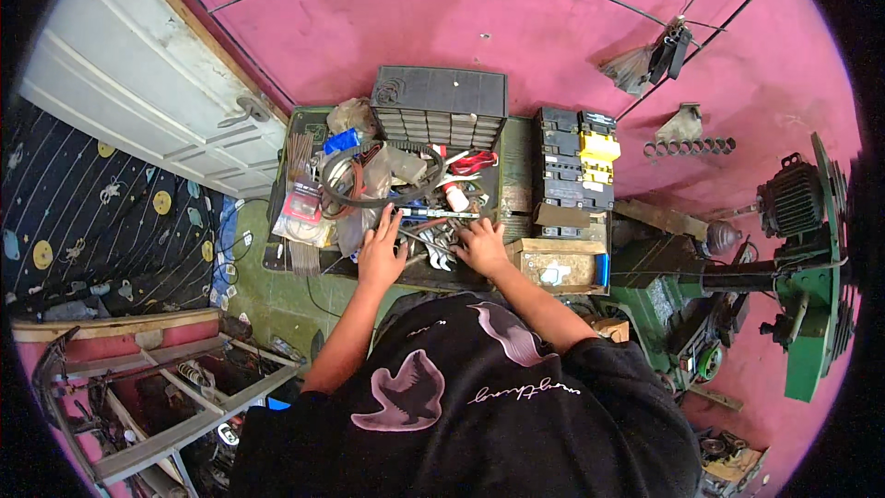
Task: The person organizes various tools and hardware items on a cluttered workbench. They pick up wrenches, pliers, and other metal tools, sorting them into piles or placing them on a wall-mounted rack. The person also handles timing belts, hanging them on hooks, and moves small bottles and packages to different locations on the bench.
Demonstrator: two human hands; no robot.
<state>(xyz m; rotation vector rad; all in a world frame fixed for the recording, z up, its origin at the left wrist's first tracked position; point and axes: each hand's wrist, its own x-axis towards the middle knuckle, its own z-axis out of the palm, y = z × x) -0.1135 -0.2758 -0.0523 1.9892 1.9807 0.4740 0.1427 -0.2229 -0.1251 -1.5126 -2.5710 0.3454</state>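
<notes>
Over the cluttered workbench, my left hand (pixel 381 256) rests with its fingers stretched and spread, fingertips beside the left end of a narrow silver-white strip (pixel 438 213). My right hand (pixel 483 248) lies near the strip's other end, fingers apart and slightly bent over the pile. Whether either hand touches the strip is too small to tell. Between my hands lie a thin grey rod (pixel 426 242) and several shiny metal tools (pixel 439 259). A white bottle (pixel 456 197) stands just beyond the strip. Farther back left, a black belt loop (pixel 334 186) curves around plastic bags and loose parts.
A grey drawer cabinet (pixel 440 97) stands at the back. Black and yellow cases (pixel 572 161) sit on the right, behind a shallow wooden tray (pixel 558 269). Thin rods and a packet (pixel 301 201) lie at the bench's left. A green machine (pixel 802 258) stands far right.
</notes>
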